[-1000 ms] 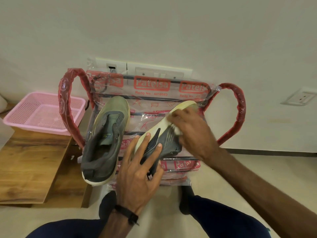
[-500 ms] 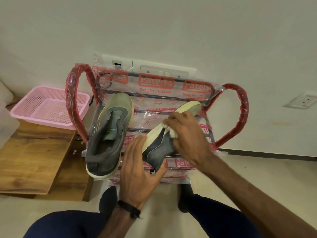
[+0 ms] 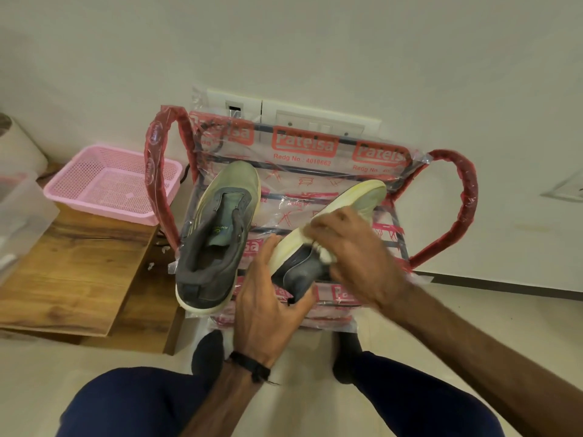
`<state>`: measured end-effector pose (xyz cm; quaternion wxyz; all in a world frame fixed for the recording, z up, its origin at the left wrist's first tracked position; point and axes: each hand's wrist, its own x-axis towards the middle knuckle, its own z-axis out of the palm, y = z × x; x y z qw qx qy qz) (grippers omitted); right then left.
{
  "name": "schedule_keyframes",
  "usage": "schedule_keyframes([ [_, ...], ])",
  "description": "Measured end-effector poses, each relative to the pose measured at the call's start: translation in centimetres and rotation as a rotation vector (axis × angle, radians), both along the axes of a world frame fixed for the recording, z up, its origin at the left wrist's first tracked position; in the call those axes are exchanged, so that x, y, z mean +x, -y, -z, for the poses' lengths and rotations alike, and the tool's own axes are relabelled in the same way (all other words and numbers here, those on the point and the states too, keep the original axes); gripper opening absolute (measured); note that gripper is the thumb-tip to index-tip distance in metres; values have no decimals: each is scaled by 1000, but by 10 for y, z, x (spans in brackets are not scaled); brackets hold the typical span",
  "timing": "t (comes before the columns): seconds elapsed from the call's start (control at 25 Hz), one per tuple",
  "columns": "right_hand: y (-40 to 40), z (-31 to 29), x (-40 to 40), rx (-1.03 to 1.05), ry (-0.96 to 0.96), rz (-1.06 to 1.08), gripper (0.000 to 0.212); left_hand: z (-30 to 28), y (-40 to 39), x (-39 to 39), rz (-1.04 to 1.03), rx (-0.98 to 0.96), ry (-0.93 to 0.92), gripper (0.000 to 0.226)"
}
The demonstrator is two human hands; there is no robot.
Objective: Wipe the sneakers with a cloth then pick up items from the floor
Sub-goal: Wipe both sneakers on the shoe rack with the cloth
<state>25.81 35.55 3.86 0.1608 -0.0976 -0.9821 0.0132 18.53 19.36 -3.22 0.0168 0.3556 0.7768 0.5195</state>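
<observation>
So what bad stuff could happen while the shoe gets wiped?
The tilted sneaker is steadied only by the left hand, so it might slip on the plastic-wrapped chair as the right hand rubs with the cloth. That could bump the other sneaker, whose heel overhangs the seat edge, onto the floor.

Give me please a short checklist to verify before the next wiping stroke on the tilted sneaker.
1. White cloth is in the right hand and touches the side of the grey-green tilted sneaker: ok.
2. Left hand steadies this sneaker at its heel end: ok.
3. Sneaker rests on the plastic-wrapped chair seat: cannot tell, the hands cover the contact.
4. Second grey-green sneaker lies flat on the seat, apart from both hands: ok.
5. Second sneaker's heel overhangs the front edge of the seat: not ok.
6. Dirt left on the pale sole: cannot tell.
</observation>
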Motion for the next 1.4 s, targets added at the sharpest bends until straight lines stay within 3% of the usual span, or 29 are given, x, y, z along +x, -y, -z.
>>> schedule_keyframes([
  [0.16, 25, 0, 11, 69, 70, -294, 39, 1, 1, -2, 16, -23, 30, 102],
  [0.24, -4, -1, 8, 71, 58, -161, 39, 0, 0, -3, -4, -24, 14, 98],
  [0.36, -37, 0, 3, -34, -24, 190, 44, 3, -4, -2, 11, -56, -162, 83],
  [0.52, -36, 4, -16, 34, -32, 203, 52, 3, -6, -9, -71, -144, -246, 81],
  [0.68, -39, 2, -24, -137, -166, 393, 46, 7, -4, -11, -71, -202, -275, 83],
  [0.92, 36, -2, 6, -106, -6, -1, 50, 4, -4, -12, -89, -184, -233, 83],
  [1.04, 43, -3, 30, 65, 119, -220, 43, 5, -5, -8, -55, -163, -231, 82],
  [1.12, 26, 0, 29, 140, 109, -154, 43, 5, -7, -9, -70, -167, -241, 83],
  [1.24, 16, 5, 27, 92, 45, 25, 54, 6, -6, -8, -109, -163, -243, 83],
  [1.4, 24, 4, 38, 133, 77, -149, 54, 7, -7, -10, -80, -180, -255, 87],
])
